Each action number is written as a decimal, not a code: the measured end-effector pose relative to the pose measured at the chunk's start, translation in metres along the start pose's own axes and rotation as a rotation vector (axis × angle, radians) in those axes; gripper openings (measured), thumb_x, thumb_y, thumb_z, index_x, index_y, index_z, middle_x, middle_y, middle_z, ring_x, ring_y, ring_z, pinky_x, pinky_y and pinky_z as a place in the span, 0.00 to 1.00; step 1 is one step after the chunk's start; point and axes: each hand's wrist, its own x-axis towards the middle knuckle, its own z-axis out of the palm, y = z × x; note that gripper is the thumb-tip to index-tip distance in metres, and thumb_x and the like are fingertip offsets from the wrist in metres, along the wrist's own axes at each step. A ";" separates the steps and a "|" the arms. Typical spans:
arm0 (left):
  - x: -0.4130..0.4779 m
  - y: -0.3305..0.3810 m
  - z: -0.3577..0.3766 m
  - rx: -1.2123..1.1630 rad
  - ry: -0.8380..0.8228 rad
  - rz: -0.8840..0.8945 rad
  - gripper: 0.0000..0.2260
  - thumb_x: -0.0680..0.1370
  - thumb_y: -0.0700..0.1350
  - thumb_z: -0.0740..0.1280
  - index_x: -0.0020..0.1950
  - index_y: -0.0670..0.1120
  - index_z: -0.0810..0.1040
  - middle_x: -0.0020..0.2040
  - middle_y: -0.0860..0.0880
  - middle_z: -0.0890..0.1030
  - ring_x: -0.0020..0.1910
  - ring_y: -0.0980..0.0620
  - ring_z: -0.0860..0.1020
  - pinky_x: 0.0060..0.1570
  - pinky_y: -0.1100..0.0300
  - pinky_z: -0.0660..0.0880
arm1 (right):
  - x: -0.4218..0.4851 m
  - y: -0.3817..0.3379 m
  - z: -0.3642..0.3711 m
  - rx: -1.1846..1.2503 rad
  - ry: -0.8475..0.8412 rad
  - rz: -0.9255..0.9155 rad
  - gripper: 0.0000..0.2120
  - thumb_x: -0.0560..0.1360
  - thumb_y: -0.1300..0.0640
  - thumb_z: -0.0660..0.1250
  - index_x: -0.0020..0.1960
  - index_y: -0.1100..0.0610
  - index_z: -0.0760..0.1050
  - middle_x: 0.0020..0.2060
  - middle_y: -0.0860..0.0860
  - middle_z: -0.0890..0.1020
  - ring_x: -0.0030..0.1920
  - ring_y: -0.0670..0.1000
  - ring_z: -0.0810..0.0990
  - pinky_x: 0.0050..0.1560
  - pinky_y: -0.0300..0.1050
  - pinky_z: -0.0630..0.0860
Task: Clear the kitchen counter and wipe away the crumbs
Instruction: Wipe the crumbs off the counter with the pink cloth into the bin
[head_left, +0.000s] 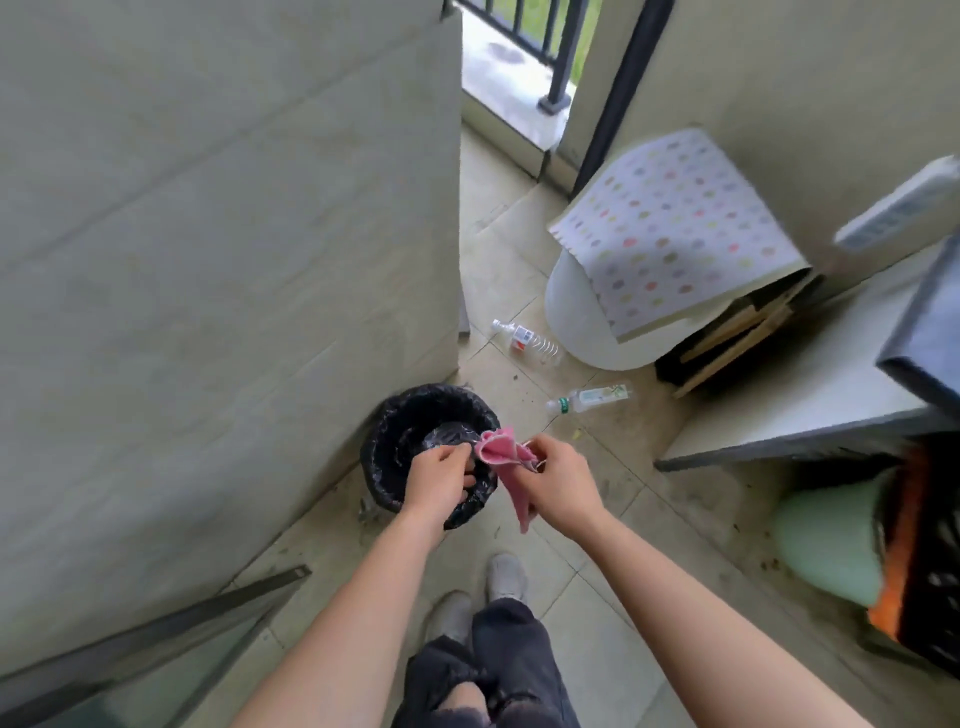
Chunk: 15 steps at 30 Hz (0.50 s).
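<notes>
The person stands on a tiled floor (519, 280) and holds a pink cloth (506, 457) over a round bin lined with a black bag (400, 415). The bin stands on the floor against the foot of the wall on the person's left.

The left hand (439, 480) is above the bin's opening. Its fingers are curled in and pinch the cloth's left fold. The right hand (558, 483) is just beside the bin's right rim, with fingers and thumb closed on the cloth's right side. The cloth is bunched between the two hands, and one tail hangs down below the right hand, clear of the floor.

Two clear plastic bottles lie on their sides on the floor beyond the bin. One has a red label (527, 343) and the other a green cap (589, 399). Behind them stands a white rounded tub (571, 312) with a dotted sheet (670, 228) draped over it.

A pale counter (810, 405) reaches in from the right, its near corner well apart from the hands. A pale green object (826, 540) sits below it. The person's grey shoes (506, 574) are on the floor near the bin.
</notes>
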 end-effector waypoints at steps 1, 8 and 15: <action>-0.016 0.011 0.002 -0.052 -0.051 -0.012 0.09 0.79 0.47 0.61 0.43 0.47 0.80 0.41 0.48 0.82 0.38 0.52 0.80 0.39 0.59 0.78 | -0.014 -0.006 -0.011 -0.005 0.019 -0.019 0.10 0.72 0.50 0.67 0.36 0.53 0.71 0.32 0.47 0.77 0.33 0.47 0.75 0.30 0.40 0.68; -0.144 0.047 0.035 -0.151 -0.467 -0.053 0.08 0.76 0.45 0.66 0.47 0.40 0.80 0.41 0.42 0.82 0.39 0.47 0.82 0.38 0.58 0.81 | -0.150 -0.009 -0.098 0.192 0.228 -0.044 0.07 0.67 0.59 0.72 0.40 0.52 0.74 0.33 0.47 0.81 0.29 0.45 0.79 0.28 0.38 0.74; -0.234 0.042 0.123 0.096 -0.706 0.025 0.08 0.74 0.32 0.61 0.49 0.39 0.78 0.40 0.44 0.79 0.33 0.53 0.77 0.34 0.65 0.76 | -0.254 0.062 -0.165 0.538 0.386 0.009 0.12 0.64 0.68 0.73 0.46 0.59 0.79 0.39 0.57 0.83 0.39 0.51 0.79 0.44 0.51 0.79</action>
